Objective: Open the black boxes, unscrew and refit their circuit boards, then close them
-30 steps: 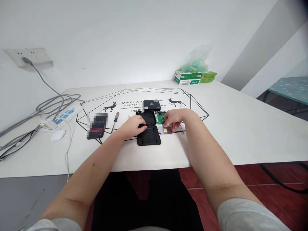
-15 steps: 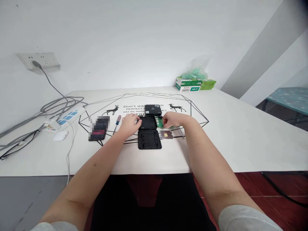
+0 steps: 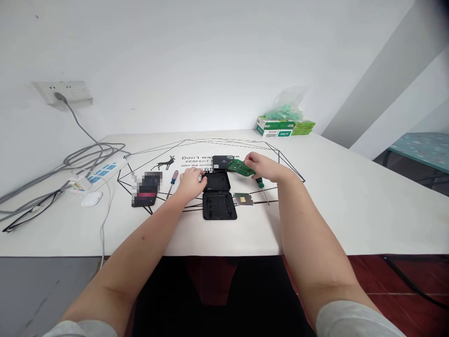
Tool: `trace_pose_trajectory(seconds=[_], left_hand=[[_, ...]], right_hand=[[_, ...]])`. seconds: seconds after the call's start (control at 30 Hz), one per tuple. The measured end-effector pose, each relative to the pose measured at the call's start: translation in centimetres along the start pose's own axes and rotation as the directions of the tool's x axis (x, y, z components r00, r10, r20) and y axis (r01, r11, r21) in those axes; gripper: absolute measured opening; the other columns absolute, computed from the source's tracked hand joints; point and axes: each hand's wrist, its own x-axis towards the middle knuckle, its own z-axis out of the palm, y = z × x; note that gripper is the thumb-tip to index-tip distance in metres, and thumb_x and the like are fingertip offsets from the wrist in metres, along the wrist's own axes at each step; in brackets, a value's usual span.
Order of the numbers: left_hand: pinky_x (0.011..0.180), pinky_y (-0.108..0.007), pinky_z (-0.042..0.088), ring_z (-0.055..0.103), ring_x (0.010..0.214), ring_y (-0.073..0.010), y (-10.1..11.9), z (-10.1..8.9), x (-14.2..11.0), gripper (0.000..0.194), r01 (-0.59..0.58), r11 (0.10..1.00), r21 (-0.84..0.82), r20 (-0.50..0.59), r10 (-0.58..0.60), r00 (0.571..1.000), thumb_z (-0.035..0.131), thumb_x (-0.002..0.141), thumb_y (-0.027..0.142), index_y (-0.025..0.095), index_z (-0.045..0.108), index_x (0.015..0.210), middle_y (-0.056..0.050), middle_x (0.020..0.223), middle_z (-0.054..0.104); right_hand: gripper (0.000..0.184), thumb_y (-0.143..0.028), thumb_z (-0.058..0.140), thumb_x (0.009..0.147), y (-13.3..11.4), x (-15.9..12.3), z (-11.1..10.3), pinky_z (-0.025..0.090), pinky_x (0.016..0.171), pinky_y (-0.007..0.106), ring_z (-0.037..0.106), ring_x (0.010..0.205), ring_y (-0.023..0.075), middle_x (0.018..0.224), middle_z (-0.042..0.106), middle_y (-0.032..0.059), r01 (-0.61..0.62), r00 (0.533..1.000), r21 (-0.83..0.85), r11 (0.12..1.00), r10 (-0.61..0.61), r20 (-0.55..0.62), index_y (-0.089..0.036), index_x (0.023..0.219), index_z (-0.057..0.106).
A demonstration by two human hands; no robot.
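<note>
A green circuit board [image 3: 242, 167] is tilted in the air, its right edge pinched by the fingers of my right hand [image 3: 258, 166]. My left hand [image 3: 192, 182] is curled at the left edge of a black plastic case half [image 3: 216, 180], thumb and fingers closed on its rim. Nearer to me lies a second black case half [image 3: 220, 206], its inside facing up. A metal plate with a pale yellow square pad [image 3: 243, 199] rests to the right of it. Behind the board sits a black box with small labels [image 3: 220, 162].
A green-handled screwdriver [image 3: 260, 183] lies below my right hand, another screwdriver [image 3: 173, 181] left of my left hand. Further left are a phone [image 3: 147, 189], a white mouse [image 3: 91, 199], a power strip [image 3: 105, 173] and coiled cables [image 3: 84, 153]. Green-white boxes [image 3: 275, 125] stand against the wall.
My right hand has lifted the circuit board up and away from the table, uncovering the green-handled screwdriver. My left hand stays by the case half. The view has shifted slightly.
</note>
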Motion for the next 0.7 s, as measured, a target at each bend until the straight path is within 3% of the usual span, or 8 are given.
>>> trace_pose_trajectory(seconds=[0.13, 0.3, 0.37, 0.5, 0.7], left_hand=[[0.121, -0.052, 0.046, 0.059, 0.145, -0.0352, -0.1, 0.2, 0.3, 0.031, 0.016, 1.000, -0.002, 0.011, -0.016, 1.000, 0.061, 0.106, 0.029, 0.020, 0.071, 0.135, -0.013, 0.145, 0.073], [0.124, -0.050, 0.046, 0.061, 0.146, -0.0345, -0.5, 0.2, 0.6, 0.046, 0.047, 0.997, -0.061, 0.016, -0.046, 0.999, 0.057, 0.104, 0.021, 0.016, 0.063, 0.150, -0.017, 0.153, 0.069], [0.125, -0.047, 0.046, 0.062, 0.147, -0.0325, -0.7, 0.1, 0.6, 0.051, 0.046, 0.995, -0.087, 0.022, -0.044, 0.999, 0.056, 0.100, 0.015, 0.017, 0.062, 0.151, -0.016, 0.155, 0.068], [0.125, -0.046, 0.046, 0.064, 0.147, -0.0305, -0.7, 0.0, 0.5, 0.056, 0.032, 0.995, -0.098, 0.035, -0.029, 0.999, 0.057, 0.096, 0.010, 0.020, 0.062, 0.150, -0.013, 0.154, 0.070], [0.125, -0.044, 0.046, 0.065, 0.146, -0.0274, -0.5, -0.1, 0.4, 0.052, 0.020, 0.997, -0.073, 0.061, -0.016, 0.998, 0.055, 0.098, 0.010, 0.021, 0.062, 0.148, -0.012, 0.152, 0.072]], right_hand=[[0.014, -0.039, 0.053, 0.105, -0.5, -0.5, 0.2, 0.058, 0.080, 0.033, 0.070, 0.090, 0.0213, 0.102, 0.070, 0.0063, 0.135, 0.991, 0.148, 0.980, -0.129, -0.046, -0.025, 0.102, 0.054], [0.007, -0.031, 0.048, 0.105, -2.4, -0.4, 3.3, 0.055, 0.095, 0.044, 0.067, 0.100, 0.0261, 0.110, 0.074, 0.0090, 0.363, 0.932, 0.047, 0.931, -0.363, -0.001, -0.026, 0.100, 0.049], [0.008, -0.027, 0.044, 0.106, -3.1, -0.3, 4.8, 0.052, 0.090, 0.042, 0.066, 0.096, 0.0259, 0.109, 0.073, 0.0101, 0.389, 0.921, -0.016, 0.921, -0.388, 0.030, -0.026, 0.098, 0.045], [0.008, -0.023, 0.043, 0.106, -4.1, -0.4, 7.3, 0.044, 0.072, 0.035, 0.057, 0.075, 0.0219, 0.090, 0.067, 0.0045, 0.389, 0.919, -0.091, 0.917, -0.379, 0.105, -0.026, 0.098, 0.042], [0.017, -0.018, 0.045, 0.104, -4.8, -0.9, 9.1, 0.039, 0.069, 0.033, 0.050, 0.072, 0.0203, 0.083, 0.060, 0.0020, 0.390, 0.915, -0.101, 0.915, -0.372, 0.158, -0.027, 0.091, 0.039]])
